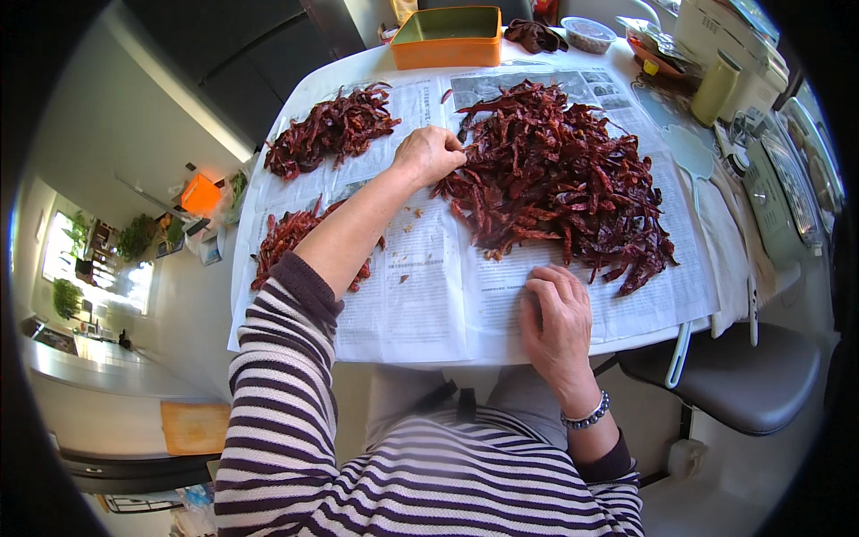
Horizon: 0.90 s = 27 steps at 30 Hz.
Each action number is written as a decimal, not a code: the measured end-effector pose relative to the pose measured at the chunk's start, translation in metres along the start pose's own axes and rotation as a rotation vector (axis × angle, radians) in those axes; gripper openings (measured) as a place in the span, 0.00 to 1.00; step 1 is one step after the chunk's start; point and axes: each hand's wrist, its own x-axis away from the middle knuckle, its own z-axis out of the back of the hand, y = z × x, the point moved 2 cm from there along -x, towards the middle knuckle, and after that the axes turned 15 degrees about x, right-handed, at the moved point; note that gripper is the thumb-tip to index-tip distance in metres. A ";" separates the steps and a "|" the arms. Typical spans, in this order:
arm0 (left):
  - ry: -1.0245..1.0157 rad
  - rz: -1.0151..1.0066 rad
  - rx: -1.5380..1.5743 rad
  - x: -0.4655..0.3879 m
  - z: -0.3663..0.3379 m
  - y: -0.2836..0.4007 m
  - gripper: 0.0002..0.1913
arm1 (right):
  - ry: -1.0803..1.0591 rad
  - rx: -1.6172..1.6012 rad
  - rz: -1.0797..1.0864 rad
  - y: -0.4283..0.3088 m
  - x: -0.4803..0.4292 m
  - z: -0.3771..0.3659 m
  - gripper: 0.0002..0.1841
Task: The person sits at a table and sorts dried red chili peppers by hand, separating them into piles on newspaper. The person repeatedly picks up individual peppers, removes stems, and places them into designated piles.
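A large heap of dried red chili peppers (557, 174) lies on newspaper sheets (496, 322) spread over the table. My left hand (429, 156) reaches across to this heap's left edge, thumb and fingers drawn together; whether a pepper is between them is hidden. Below the heap my right hand (558, 319) rests on the newspaper, fingers loosely bent, holding nothing that I can see. Farther left are two smaller chili piles: a dark one (329, 131) at the back and a brighter one (288, 241) nearer me, partly covered by my left forearm.
An orange rectangular tin (446, 50) stands open at the back edge, beside a dark crumpled cloth (535, 35) and a lidded plastic tub (588, 35). Along the right are a jar (716, 88), a pale green fly swatter (689, 152) and a greenish appliance (782, 201). A dark-seated chair (725, 376) is at lower right.
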 end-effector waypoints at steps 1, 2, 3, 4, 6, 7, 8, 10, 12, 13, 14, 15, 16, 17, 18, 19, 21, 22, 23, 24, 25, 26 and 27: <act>-0.001 -0.003 0.022 0.000 0.000 -0.001 0.16 | 0.002 0.003 0.003 0.000 0.000 0.000 0.11; -0.002 -0.006 0.045 -0.001 0.000 -0.002 0.16 | 0.004 0.006 0.006 0.001 0.000 0.000 0.11; -0.003 -0.006 0.066 0.000 0.001 -0.004 0.16 | 0.005 0.006 0.010 0.001 0.000 0.000 0.11; 0.008 -0.014 0.082 0.001 0.003 -0.007 0.15 | 0.008 0.001 0.010 0.001 0.000 0.000 0.11; 0.030 -0.031 0.115 0.002 0.009 -0.011 0.14 | 0.016 -0.008 0.011 0.001 0.000 -0.001 0.11; 0.042 -0.040 0.133 0.003 0.012 -0.010 0.14 | 0.015 -0.004 0.008 0.001 0.001 0.000 0.11; 0.010 0.013 0.217 0.005 0.015 -0.012 0.12 | 0.014 0.000 0.006 0.001 0.001 0.000 0.11; 0.018 0.006 0.312 0.008 0.023 -0.012 0.11 | 0.018 0.003 0.005 0.001 0.000 0.000 0.11; 0.002 0.022 0.365 0.011 0.028 -0.009 0.10 | 0.022 0.010 0.000 0.002 0.002 -0.001 0.11; 0.001 0.040 0.461 0.013 0.030 -0.009 0.11 | 0.023 0.010 0.003 0.002 0.002 -0.001 0.11; -0.001 0.057 0.558 0.014 0.031 -0.009 0.11 | 0.023 0.011 0.006 0.002 0.001 -0.001 0.11; 0.001 0.074 0.654 0.015 0.034 -0.009 0.11 | 0.025 0.012 0.013 0.002 0.000 -0.001 0.11; 0.000 0.142 0.770 0.017 0.036 -0.009 0.11 | 0.025 0.007 0.010 0.001 0.000 -0.001 0.11; 0.005 0.098 0.706 0.017 0.033 -0.013 0.10 | 0.024 0.001 0.009 0.001 0.001 -0.001 0.11; 0.021 0.056 0.638 0.016 0.030 -0.021 0.10 | 0.026 -0.012 0.017 -0.001 0.000 -0.002 0.11; 0.034 0.014 0.571 0.016 0.027 -0.021 0.10 | 0.024 -0.010 0.015 -0.001 0.000 -0.002 0.11; 0.037 0.029 0.531 0.016 0.027 -0.020 0.09 | 0.020 -0.006 0.010 0.000 0.000 0.001 0.11; 0.064 0.027 0.546 0.016 0.028 -0.022 0.09 | 0.005 -0.019 -0.011 -0.001 0.000 0.002 0.11; 0.090 0.025 0.560 0.015 0.032 -0.024 0.09 | 0.006 -0.015 0.001 -0.001 -0.001 0.001 0.11; 0.103 0.040 0.569 0.016 0.033 -0.025 0.09 | 0.004 -0.005 0.007 -0.001 -0.001 0.001 0.11; 0.115 0.055 0.578 0.016 0.034 -0.026 0.09 | 0.002 0.005 0.013 0.000 0.000 0.001 0.11; 0.127 0.069 0.586 0.016 0.035 -0.027 0.09 | 0.004 0.010 0.015 0.000 0.000 0.000 0.11; 0.158 0.093 0.603 0.015 0.038 -0.029 0.09 | 0.005 0.014 0.017 -0.001 0.001 0.000 0.11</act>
